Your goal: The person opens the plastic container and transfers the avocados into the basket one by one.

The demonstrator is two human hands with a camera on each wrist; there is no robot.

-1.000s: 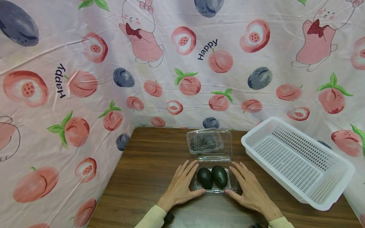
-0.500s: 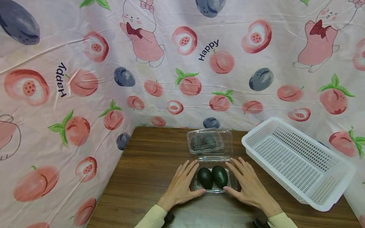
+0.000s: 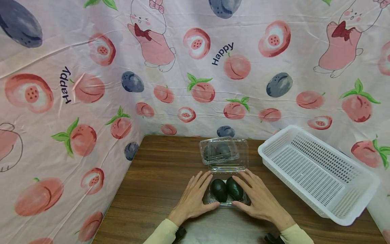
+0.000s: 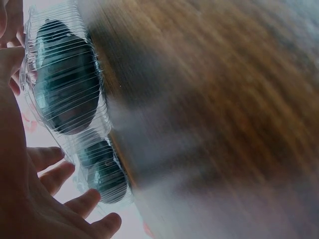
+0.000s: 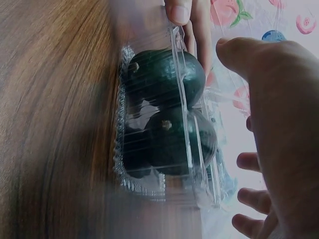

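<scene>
Two dark green avocados, the left one (image 3: 218,190) and the right one (image 3: 234,189), lie side by side in a clear plastic clamshell box (image 3: 226,204). Its lid (image 3: 243,154) is raised and leans back. My left hand (image 3: 193,198) rests along the box's left side, fingers extended and thumb by the front corner. Over the right part of the box is my right hand (image 3: 259,200); its spread fingers overlap the right avocado in the head view and hide the box's right wall. In the right wrist view, that hand's thumb (image 5: 239,55) sits apart from the box's rim.
Behind the raised lid stands another clear box (image 3: 203,154) with dark fruit inside. A white perforated basket (image 3: 310,169) fills the right side of the brown wooden table (image 3: 152,173). A fruit-print cloth (image 3: 170,84) hangs at the back and left.
My right hand has moved left, from the box's right edge to over the right avocado. The left hand, box and avocados have stayed in place.
</scene>
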